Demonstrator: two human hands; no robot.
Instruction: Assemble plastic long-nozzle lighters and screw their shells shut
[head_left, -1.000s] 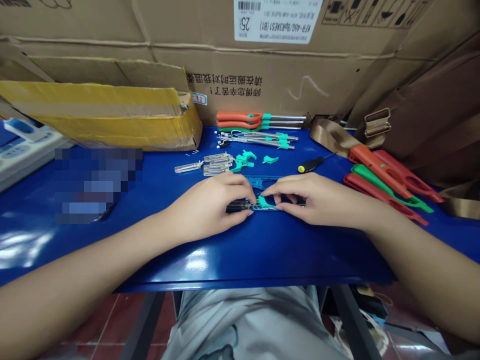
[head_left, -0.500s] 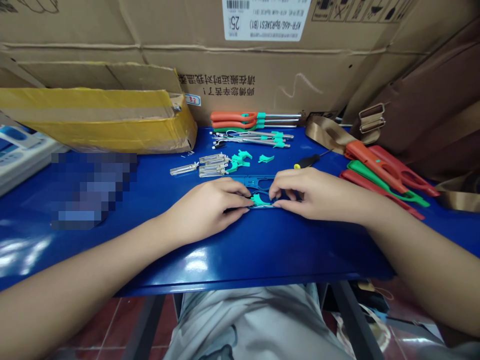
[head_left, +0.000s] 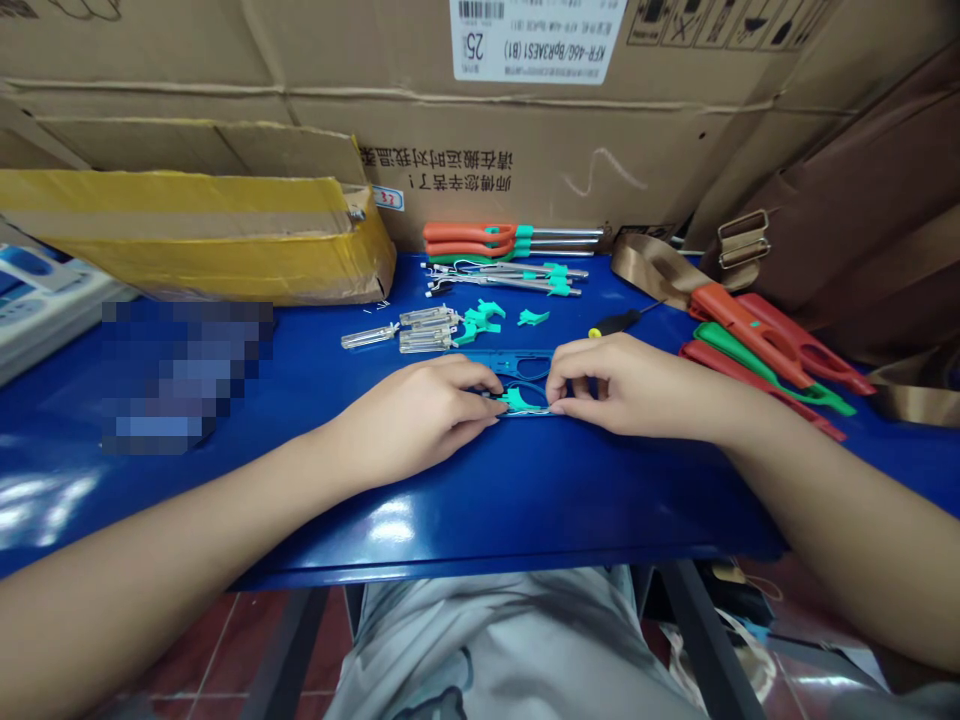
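Observation:
A blue lighter handle half (head_left: pixel 534 413) lies on the table with a green trigger (head_left: pixel 516 400) seated in it and a thin white wire (head_left: pixel 534 410) along its near side. My left hand (head_left: pixel 431 415) grips the left end of this half, fingertips against the trigger. My right hand (head_left: pixel 622 385) pinches at the wire's right end, thumb and index together; the fingers partly hide what is between them. Just behind lies a second blue handle half (head_left: pixel 499 362). Clear fuel tanks (head_left: pixel 427 330), loose green triggers (head_left: pixel 484 318) and metal lighter tubes (head_left: pixel 517 275) with wires lie farther back.
Orange lighters (head_left: pixel 469 240) lie at the back, by the large carton (head_left: pixel 300 60). A black screwdriver (head_left: pixel 619 322) lies behind my right hand. Red, orange and green handles (head_left: pixel 757 335) and a brown strap (head_left: pixel 652 265) are at right. A yellow-taped box (head_left: pixel 247 265) stands at left.
My right hand's fingertips have drawn together and shifted slightly right by the wire. My left hand stays on the handle half. The whole view has moved very slightly.

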